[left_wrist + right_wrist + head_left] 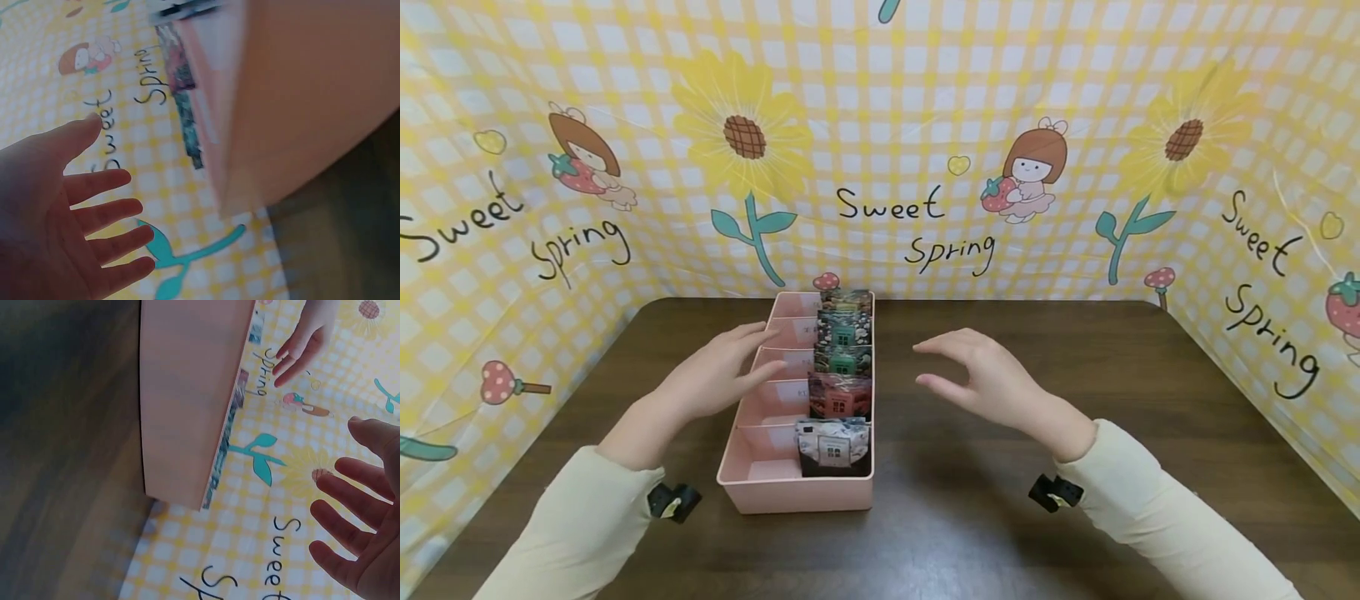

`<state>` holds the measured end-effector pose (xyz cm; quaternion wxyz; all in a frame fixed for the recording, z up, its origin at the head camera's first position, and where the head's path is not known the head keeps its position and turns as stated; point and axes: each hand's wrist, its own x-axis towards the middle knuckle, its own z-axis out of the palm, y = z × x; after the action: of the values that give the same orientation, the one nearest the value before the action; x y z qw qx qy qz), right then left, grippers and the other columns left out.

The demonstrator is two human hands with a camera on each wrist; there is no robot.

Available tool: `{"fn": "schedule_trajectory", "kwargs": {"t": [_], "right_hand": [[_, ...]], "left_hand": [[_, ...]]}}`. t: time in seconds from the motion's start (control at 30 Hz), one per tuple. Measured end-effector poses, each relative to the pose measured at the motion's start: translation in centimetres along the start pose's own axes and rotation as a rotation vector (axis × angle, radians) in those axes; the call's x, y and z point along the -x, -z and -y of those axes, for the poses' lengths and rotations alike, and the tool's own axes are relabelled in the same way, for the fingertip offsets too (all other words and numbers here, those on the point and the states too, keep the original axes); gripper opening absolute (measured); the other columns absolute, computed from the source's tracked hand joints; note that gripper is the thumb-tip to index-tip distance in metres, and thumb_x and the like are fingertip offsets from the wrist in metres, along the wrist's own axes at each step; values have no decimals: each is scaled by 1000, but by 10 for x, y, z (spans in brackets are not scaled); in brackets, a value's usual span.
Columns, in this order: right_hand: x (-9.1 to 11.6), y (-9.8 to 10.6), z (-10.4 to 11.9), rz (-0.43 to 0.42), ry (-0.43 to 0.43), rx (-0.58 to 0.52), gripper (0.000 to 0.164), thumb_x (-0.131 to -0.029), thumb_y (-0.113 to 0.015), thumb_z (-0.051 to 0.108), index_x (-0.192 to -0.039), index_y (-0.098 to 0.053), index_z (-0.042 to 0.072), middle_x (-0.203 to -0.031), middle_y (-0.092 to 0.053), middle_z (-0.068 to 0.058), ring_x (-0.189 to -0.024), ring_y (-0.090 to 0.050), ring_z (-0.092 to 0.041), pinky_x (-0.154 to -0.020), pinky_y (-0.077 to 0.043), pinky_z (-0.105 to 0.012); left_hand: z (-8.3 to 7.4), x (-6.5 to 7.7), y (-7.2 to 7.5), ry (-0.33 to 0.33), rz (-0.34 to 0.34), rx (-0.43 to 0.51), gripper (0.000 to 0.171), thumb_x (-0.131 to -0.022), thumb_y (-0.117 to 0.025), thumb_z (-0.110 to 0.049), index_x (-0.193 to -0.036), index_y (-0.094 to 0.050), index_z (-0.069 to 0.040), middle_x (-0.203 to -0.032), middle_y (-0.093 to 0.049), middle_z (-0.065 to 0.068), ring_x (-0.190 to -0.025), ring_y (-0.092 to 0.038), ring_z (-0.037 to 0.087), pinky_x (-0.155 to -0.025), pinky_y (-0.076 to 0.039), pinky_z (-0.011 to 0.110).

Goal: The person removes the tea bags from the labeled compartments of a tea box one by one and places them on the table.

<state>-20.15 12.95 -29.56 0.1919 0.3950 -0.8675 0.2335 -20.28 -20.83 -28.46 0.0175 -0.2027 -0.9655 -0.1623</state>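
Note:
A long pink divided box (797,493) stands on the table, split by partitions into several compartments in a row. Each compartment has a packet on its right side: a white and dark one (833,450) at the front, a red one (839,397) behind it, then green ones (842,362) and a yellowish one at the back. My left hand (718,371) hovers at the box's left wall, fingers spread, holding nothing. To the right of the box, my right hand (977,371) is held in the air with thumb and fingers apart; nothing is in it.
The dark wooden table (970,517) extends around the box. Behind it and at both sides hangs a yellow checked cloth (880,100) with flowers and lettering. Pale labels (790,392) show on the left inside of the compartments.

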Motion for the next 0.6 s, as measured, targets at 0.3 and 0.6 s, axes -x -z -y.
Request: {"fn": "schedule_trajectory", "kwargs": {"t": [0.3, 0.6], "right_hand": [[5, -16, 7, 59, -25, -95, 33, -84, -69, 26, -113, -66, 10, -110, -70, -2, -104, -62, -17, -92, -50, -35], [7, -28, 11, 90, -46, -203, 30, -84, -69, 24, -111, -68, 12, -108, -71, -2, -104, -62, -15, -91, -51, -35]], "left_hand": [[23, 16, -20, -6, 2, 72, 52, -96, -50, -34, -135, -47, 1, -140, -41, 29, -130, -38, 45, -106, -32, 59], [33, 19, -29, -23, -21, 85, 46, -95, -52, -30, -132, -51, -1, -139, -44, 27, -129, -40, 44, -105, -33, 59]]}}
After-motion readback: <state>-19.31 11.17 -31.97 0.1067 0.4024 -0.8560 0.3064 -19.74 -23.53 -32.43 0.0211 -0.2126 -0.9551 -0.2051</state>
